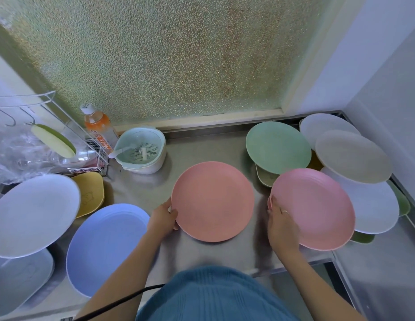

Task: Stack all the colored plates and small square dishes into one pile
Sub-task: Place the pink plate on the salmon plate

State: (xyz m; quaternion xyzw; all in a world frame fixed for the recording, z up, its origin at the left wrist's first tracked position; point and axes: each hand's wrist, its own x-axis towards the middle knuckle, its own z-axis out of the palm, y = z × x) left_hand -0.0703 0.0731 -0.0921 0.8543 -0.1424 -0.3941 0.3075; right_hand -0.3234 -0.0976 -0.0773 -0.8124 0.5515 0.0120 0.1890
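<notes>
Head view, nearest first: left hand (163, 218) curled on the near-left rim of the salmon plate (213, 201), thumb on top, plate flat on the steel counter (202, 253) in the centre. Right hand (283, 225) gripping the left edge of the pink plate (314, 208), fingers over the rim, plate seemingly tilted and resting over other dishes on the right. Likely step: start of the pile, salmon plate steadied as the base, pink plate about to be carried over. Next move calls for a lift clear of the dishes beneath, a short shift leftward, and a centred set-down so the rims nest. Left side, near: blue plate (104, 249), a pale lavender plate (33, 214) overlapping a grey square dish (19, 281), then a yellow square dish (90, 193) just behind. Right side, behind the pink plate: a white plate (375, 209) over green square dishes (402, 202), a beige plate (352, 156), a green plate (278, 147) over a cream square dish (266, 177), and farthest a pale plate (327, 128). Still scattered in two groups, well apart, either side of both hands. Beyond, a strainer bowl (141, 149) and a bottle (97, 126) below the frosted window (178, 54).
</notes>
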